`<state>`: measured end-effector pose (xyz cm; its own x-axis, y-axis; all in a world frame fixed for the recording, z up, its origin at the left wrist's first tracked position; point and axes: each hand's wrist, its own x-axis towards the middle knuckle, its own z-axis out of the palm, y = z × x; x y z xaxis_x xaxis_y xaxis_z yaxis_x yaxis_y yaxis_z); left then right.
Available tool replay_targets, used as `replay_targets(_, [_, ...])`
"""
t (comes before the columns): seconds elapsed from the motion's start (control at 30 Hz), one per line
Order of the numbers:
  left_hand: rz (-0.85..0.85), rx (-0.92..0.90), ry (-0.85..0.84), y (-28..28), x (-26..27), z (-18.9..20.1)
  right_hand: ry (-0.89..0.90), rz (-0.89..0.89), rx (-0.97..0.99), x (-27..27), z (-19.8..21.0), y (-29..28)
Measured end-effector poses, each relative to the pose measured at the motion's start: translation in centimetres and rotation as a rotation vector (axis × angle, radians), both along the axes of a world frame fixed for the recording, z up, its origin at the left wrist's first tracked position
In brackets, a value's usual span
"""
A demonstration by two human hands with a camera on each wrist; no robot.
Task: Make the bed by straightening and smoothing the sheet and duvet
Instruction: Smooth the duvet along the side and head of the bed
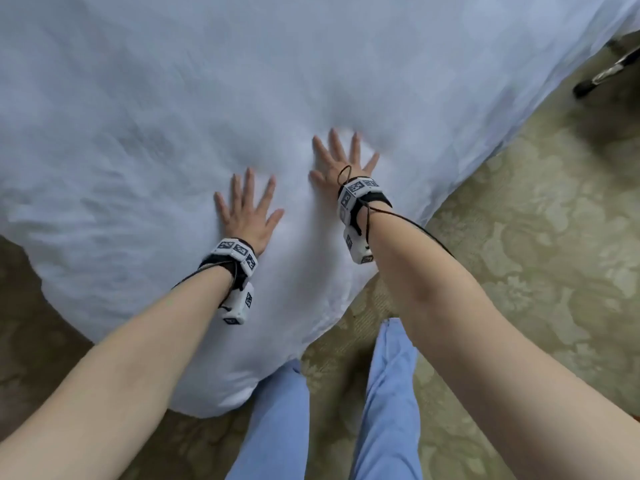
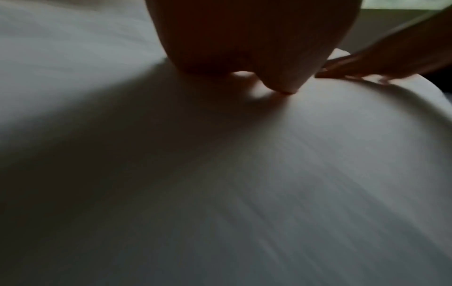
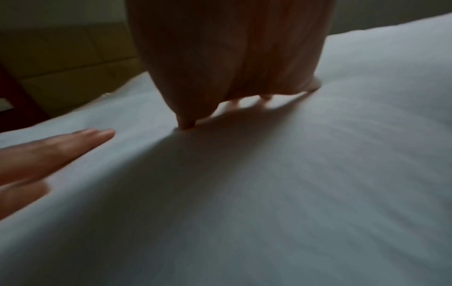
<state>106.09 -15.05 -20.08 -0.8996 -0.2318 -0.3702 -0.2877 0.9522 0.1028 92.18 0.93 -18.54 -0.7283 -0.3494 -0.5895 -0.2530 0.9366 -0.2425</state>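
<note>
Both palms flat, fingers spread, gripping nothing: left hand (image 1: 246, 213) and right hand (image 1: 343, 160) press side by side on white duvet (image 1: 138, 116) near bed corner, patterned carpet (image 1: 536, 220) below.

White duvet (image 1: 173, 98) across bed

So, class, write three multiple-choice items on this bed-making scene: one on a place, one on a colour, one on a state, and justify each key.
1. Where do both hands rest?
A. on the duvet
B. on the carpet
C. on a chair

2. What colour are the trousers?
A. black
B. light blue
C. red

3. How are the fingers?
A. curled in fists
B. pinching cloth
C. spread flat

Key:
1 A: left hand and right hand press the white duvet.
2 B: the trousers are light blue.
3 C: the fingers lie straight and splayed.
</note>
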Motion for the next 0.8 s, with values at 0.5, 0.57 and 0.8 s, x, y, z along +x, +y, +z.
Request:
replay_targets(0.5, [-0.368,-0.144,-0.301,23.1,1.8,-1.0,-0.298,-0.219,-0.026,-0.2,-4.3,28.6])
replay_targets(0.57, [-0.293,-0.125,-0.248,24.9,-0.6,1.2,-0.271,-0.209,-0.044,-2.2,-2.1,30.2])
replay_targets(0.8, [-0.093,0.008,-0.07,28.3,-12.0,9.8,-0.128,-0.264,-0.106,-11.0,6.3,33.7])
